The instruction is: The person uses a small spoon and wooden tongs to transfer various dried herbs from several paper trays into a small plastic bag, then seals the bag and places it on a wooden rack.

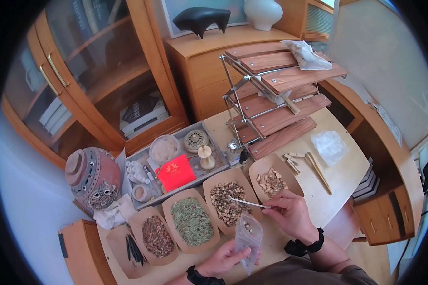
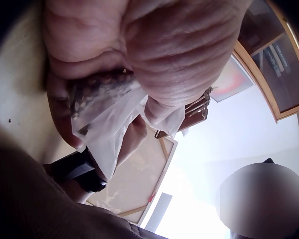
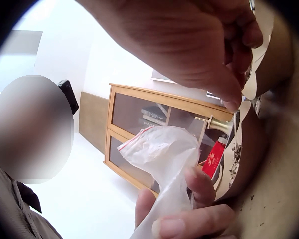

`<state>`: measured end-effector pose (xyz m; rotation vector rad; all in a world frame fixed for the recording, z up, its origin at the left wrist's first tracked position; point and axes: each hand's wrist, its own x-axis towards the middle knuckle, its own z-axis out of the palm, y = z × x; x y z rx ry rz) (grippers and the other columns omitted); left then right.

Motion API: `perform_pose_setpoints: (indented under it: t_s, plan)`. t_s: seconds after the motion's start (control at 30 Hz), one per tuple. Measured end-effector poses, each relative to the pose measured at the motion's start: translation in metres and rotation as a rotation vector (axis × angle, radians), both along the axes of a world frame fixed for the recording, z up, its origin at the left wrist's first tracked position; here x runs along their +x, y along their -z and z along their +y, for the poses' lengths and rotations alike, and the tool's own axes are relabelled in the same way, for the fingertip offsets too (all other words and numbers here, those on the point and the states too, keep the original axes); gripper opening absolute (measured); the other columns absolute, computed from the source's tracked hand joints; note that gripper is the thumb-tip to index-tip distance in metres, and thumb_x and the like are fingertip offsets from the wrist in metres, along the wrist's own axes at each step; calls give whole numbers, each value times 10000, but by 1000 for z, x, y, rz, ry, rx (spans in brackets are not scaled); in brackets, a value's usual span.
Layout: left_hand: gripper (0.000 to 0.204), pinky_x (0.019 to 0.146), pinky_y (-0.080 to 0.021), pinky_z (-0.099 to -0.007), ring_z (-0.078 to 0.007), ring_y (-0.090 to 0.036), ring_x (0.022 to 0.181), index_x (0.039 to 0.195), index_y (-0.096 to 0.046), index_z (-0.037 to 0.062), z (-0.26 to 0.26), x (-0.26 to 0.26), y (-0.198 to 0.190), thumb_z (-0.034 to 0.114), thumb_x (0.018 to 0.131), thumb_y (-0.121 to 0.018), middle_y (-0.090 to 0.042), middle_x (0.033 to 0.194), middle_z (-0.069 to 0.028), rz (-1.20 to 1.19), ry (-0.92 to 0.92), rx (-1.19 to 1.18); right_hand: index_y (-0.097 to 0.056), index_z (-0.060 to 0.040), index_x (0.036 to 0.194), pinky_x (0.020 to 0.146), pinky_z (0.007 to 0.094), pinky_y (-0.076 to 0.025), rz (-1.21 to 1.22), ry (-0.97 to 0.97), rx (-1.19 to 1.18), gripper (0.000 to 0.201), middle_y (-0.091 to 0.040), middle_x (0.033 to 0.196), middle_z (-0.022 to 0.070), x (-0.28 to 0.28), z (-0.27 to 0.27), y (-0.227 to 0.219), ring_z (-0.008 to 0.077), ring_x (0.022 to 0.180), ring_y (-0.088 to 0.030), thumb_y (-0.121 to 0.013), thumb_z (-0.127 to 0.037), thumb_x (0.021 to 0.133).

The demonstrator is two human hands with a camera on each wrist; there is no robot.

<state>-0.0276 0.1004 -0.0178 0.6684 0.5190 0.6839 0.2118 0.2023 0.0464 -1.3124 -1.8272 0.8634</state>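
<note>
The left hand [image 1: 229, 259] grips a clear zip bag [image 1: 248, 237] with its mouth upward; a few dried pieces show inside. Between the thumb and fingers of the right hand [image 1: 290, 213] is a thin light spoon [image 1: 246, 202], its tip over the tray of brown chopped herbs [image 1: 227, 202]. In the right wrist view the bag [image 3: 164, 154] has a red zip line and stands below the right hand [image 3: 189, 45]. The left wrist view shows the left hand [image 2: 179, 45] round the bag [image 2: 109, 129].
Other paper trays hold pale chips [image 1: 271, 183], green herbs [image 1: 191, 221], reddish bits [image 1: 158, 236] and dark pods [image 1: 134, 250]. Behind them lie a red packet [image 1: 176, 174] and a grey tray [image 1: 207, 176] with a brass burner. A slatted wooden rack [image 1: 290, 114], tongs [image 1: 318, 173] and plastic bags [image 1: 329, 147] are further right.
</note>
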Motion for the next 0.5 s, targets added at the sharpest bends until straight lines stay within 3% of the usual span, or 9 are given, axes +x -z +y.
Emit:
perform_pose_setpoints:
  t_s: [0.03, 0.5]
  plan:
    - [424, 1043, -546, -462, -259, -689, 1167, 1497, -484, 2, -1, 0, 0, 242, 1150, -518, -683, 1275, -135, 25, -23, -23, -830, -31, 1026, 633, 293, -571, 7, 2, -9, 178, -708, 915, 78, 1, 0, -1, 175, 707, -707, -861, -26, 852]
    - [463, 1032, -568, -499, -263, -682, 1179, 1494, -490, 6, 3, -2, 8, 298, 1138, -542, -678, 1283, -138, -78, -81, -83, -838, -50, 1022, 628, 291, -546, 76, 29, 129, 237, -713, 895, 68, 33, -19, -50, 169, 735, -688, -897, 5, 799]
